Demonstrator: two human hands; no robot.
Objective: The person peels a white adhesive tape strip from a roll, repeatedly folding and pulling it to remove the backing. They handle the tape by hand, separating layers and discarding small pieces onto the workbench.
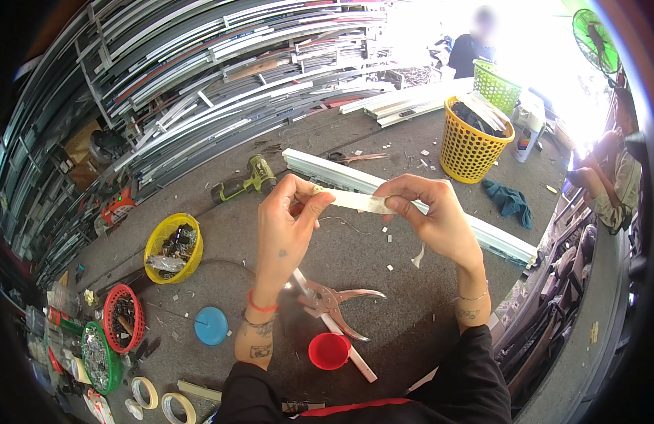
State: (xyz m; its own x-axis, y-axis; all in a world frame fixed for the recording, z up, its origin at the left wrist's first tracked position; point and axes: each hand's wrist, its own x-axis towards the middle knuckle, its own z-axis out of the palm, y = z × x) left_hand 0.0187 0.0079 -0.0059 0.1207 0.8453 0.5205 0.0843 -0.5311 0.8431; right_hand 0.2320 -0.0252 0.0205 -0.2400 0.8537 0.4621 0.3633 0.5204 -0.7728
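Note:
Both my hands are raised over the grey floor and hold one short white strip [355,201] between them. My left hand [284,226] pinches its left end with thumb and fingers. My right hand [429,215] grips its right end, and a small white scrap [418,256] hangs below that hand. Under my hands lie a pair of metal pliers [334,300] across a thin white bar [345,343], and a small red cup [328,350] beside them. A long white channel profile [497,240] runs across the floor behind my hands.
A green cordless drill [243,181] lies left of the profile. A yellow bowl of parts [173,247], red basket [123,318], green basket [99,357], blue lid [211,325] and tape rolls [177,406] sit at left. Yellow basket [474,145], teal rag [509,201] and seated people are at right; stacked profiles behind.

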